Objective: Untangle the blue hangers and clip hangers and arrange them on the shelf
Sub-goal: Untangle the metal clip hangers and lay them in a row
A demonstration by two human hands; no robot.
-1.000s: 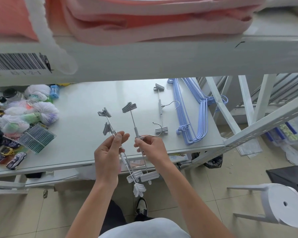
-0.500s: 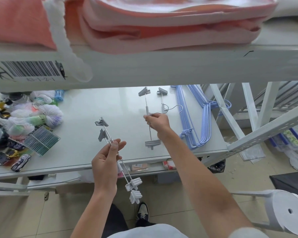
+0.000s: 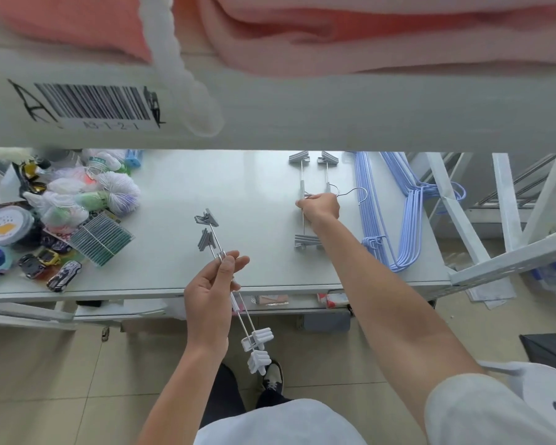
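Head view took in a white shelf point(image 3: 180, 277) at waist level, and from where I stood the left end of it was heaped with odds and ends: bagged bundles point(image 3: 77, 194), a round tin point(image 3: 5, 224), a flat pack of green sticks point(image 3: 101, 237) and a few toy cars point(image 3: 63, 274).

Nearer the middle, the left hand point(image 3: 211, 289) was raised just in front of the shelf's near edge, its thumb and fingers pinching the metal rods of two grey clip hangers point(image 3: 225, 277). Those two slanted from their far clips above the shelf down to the near clips hanging past the edge over the floor; whether they were hooked together I could not tell.

Further right, the right hand point(image 3: 320, 207) reached out over the shelf, fingers curled round the middle of a clip hanger point(image 3: 302, 200) lying flat, close beside another clip hanger point(image 3: 329, 175) with its wire hook pointing right. They lay parallel, clips far and near.

Right again, the blue hangers point(image 3: 395, 220) lay nested in one neat stack near the shelf's right end.

By my reckoning the blue ones were done and two clip hangers were laid out or nearly so; the pair in the left hand remained to be separated and set down alongside.
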